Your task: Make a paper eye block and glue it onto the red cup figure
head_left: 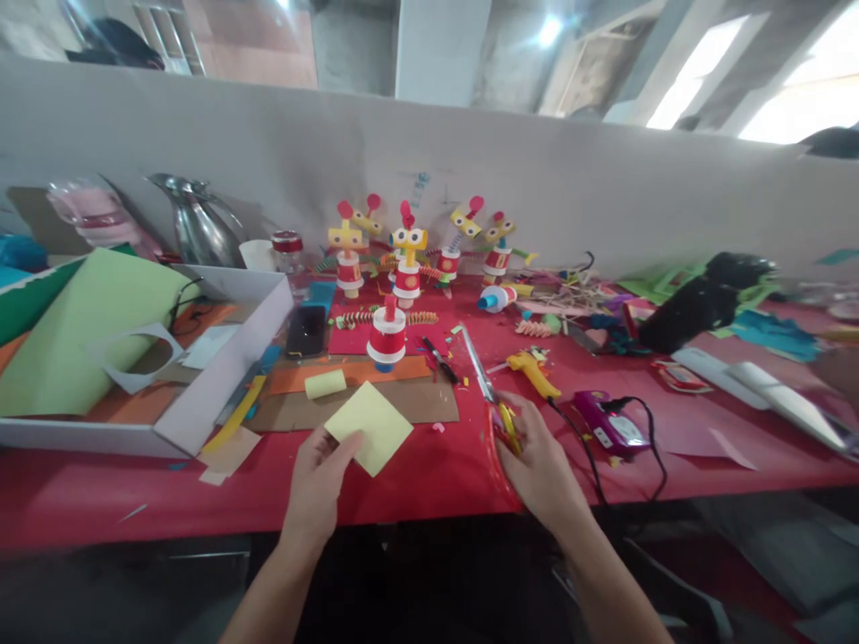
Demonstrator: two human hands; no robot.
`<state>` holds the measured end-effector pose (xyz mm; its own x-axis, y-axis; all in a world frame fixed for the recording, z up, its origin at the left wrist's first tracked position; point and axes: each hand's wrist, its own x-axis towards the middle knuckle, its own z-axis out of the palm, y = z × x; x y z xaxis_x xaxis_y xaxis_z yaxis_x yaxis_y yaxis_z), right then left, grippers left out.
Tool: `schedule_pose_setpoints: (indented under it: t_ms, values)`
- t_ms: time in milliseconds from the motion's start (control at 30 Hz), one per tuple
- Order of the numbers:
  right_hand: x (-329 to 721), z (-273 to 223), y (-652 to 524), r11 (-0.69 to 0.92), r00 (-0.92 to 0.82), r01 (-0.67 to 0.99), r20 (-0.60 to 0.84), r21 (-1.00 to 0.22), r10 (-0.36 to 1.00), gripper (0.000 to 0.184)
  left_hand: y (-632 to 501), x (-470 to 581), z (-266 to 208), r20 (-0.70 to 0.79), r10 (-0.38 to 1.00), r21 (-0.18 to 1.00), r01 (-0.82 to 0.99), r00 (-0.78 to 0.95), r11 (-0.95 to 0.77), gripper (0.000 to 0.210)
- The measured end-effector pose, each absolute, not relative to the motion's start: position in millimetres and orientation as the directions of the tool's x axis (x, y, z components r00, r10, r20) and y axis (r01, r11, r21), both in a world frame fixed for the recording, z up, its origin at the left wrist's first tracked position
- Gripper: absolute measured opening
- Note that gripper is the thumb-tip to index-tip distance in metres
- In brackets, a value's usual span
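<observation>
Between the thumb and fingers of my left hand [320, 478] is a square piece of pale yellow paper [376, 434], held just above the table's front part. My right hand [537, 456] is closed round the handles of a pair of scissors [478, 362], whose blades point away from me. A small roll of pale yellow paper [326, 385] lies beyond the square on a brown cardboard strip [422, 402]. Farther back stands a red and white paper-cup figure [387, 338] with folded paper arms and a blue base.
Several finished-looking cup figures [407, 268] line the wall. A yellow glue gun [533, 371] and a purple power strip [610, 422] with cables lie right. A white box [221, 385] of paper stands left, near a phone [307, 331]. A black-handled cutter [441, 360] lies mid-table.
</observation>
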<state>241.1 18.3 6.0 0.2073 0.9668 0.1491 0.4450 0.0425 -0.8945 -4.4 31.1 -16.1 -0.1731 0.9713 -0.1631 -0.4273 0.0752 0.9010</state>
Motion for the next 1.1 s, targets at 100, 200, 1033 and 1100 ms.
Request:
schedule_pose_setpoints:
  t_ms: [100, 200, 1033, 1100]
  values:
    - [260, -2, 34, -0.07, 0.194, 0.783, 0.136, -0.618, 0.972, 0.047, 42, -13, -25, -0.109, 0.977, 0.939, -0.34, -0.184, 0.041, 0.05]
    - [266, -8, 45, -0.103, 0.152, 0.902, 0.085, -0.42, 0.985, 0.045, 50, -16, -34, -0.098, 0.979, 0.967, -0.248, -0.179, 0.051, 0.05]
    - [172, -17, 50, 0.443, -0.377, 0.298, 0.323, -0.845, 0.868, 0.044, 38, -33, -18, -0.245, 0.966, 0.897, -0.36, 0.078, 0.257, 0.035]
    - [160, -21, 54, 0.426, -0.376, 0.25, 0.319, -0.869, 0.87, 0.031, 34, -37, -15, -0.264, 0.96, 0.897, -0.34, 0.098, 0.282, 0.036]
